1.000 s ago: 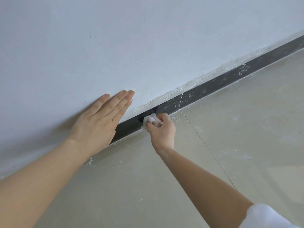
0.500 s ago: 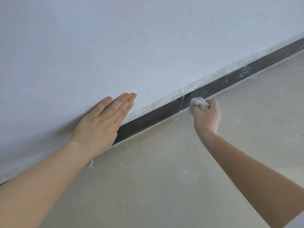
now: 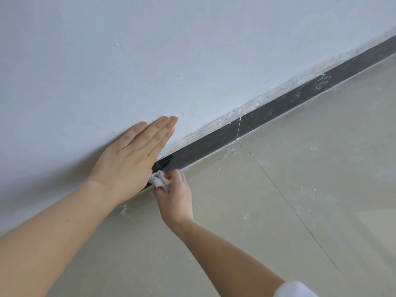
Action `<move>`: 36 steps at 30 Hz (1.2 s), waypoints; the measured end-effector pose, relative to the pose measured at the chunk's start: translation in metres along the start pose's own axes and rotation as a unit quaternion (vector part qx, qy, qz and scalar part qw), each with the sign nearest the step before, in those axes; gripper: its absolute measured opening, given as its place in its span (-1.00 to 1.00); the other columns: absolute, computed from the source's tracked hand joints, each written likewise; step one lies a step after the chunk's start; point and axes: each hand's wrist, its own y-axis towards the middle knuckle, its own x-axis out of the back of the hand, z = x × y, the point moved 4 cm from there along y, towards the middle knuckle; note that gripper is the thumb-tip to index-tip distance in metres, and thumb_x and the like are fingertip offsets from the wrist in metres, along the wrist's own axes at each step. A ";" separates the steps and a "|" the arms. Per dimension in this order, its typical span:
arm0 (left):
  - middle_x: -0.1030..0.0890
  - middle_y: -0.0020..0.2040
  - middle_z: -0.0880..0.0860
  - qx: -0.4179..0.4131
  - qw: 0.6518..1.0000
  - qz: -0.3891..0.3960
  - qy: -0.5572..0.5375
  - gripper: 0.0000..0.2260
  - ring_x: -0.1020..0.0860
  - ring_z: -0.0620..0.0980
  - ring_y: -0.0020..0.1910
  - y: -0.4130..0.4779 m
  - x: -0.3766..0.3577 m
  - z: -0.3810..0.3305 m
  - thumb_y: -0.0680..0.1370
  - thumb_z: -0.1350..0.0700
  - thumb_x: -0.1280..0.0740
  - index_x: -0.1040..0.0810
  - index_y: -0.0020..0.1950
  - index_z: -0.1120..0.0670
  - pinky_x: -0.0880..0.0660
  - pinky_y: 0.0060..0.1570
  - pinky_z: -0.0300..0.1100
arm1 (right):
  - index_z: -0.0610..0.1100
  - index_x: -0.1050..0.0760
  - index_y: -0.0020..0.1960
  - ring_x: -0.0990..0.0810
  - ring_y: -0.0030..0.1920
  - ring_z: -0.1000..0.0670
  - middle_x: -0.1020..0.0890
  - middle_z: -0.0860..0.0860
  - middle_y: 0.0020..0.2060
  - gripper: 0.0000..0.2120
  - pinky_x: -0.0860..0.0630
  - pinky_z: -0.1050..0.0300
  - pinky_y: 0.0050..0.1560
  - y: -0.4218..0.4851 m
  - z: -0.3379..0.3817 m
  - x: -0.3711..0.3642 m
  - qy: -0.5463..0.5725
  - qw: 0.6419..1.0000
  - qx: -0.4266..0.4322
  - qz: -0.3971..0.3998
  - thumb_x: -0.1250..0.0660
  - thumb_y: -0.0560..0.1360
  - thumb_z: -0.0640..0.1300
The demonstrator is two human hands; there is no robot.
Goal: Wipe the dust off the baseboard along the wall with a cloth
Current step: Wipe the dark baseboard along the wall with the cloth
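Observation:
A black baseboard runs diagonally from lower left to upper right along the foot of the white wall. White dust streaks mark its far right stretch, and a thin pale seam crosses it near the middle. My right hand grips a small crumpled white cloth and holds it against the baseboard just beside my left hand. My left hand lies flat on the wall with straight fingers, covering part of the baseboard behind it.
Rough white plaster edges the wall just above the baseboard. The beige tiled floor carries scattered white dust and a dark grout line running diagonally. A white sleeve shows at the bottom right.
My right hand has slid the cloth back left along the baseboard, from past the seam to right beside my left hand. The left hand has stayed on the wall.

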 end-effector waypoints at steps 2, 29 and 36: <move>0.13 0.58 0.11 0.001 1.000 -0.003 0.002 -0.40 0.11 0.01 0.56 0.000 0.000 0.001 0.50 0.20 0.13 0.06 0.57 0.24 0.18 0.51 -0.07 | 0.00 -0.26 -0.15 -0.42 -0.22 0.17 -0.40 0.12 -0.08 -0.82 -0.29 0.25 -0.19 0.005 0.001 0.003 0.007 1.000 0.000 -0.009 -0.27 0.53 -0.07; 0.12 0.58 0.13 0.002 0.999 -0.029 -0.018 -0.33 0.11 0.06 0.56 0.034 0.014 -0.008 0.49 0.13 -0.05 0.10 0.57 0.21 0.21 0.52 -0.01 | -0.11 -0.36 -0.10 -0.45 -0.23 0.03 -0.46 0.07 -0.27 -0.86 -0.31 0.29 -0.34 0.042 0.002 0.226 -0.042 0.949 0.019 -0.311 -0.32 0.49 -0.10; 0.18 0.57 0.17 -0.026 0.996 -0.082 0.013 -0.39 0.14 0.10 0.55 0.095 0.027 -0.017 0.53 0.11 0.10 0.12 0.57 0.25 0.20 0.51 0.00 | -0.04 -0.31 -0.11 -0.52 -0.22 0.12 -0.47 0.13 -0.14 -0.83 -0.50 0.08 -0.20 0.041 0.033 0.152 -0.092 0.978 0.128 -0.137 -0.23 0.56 0.01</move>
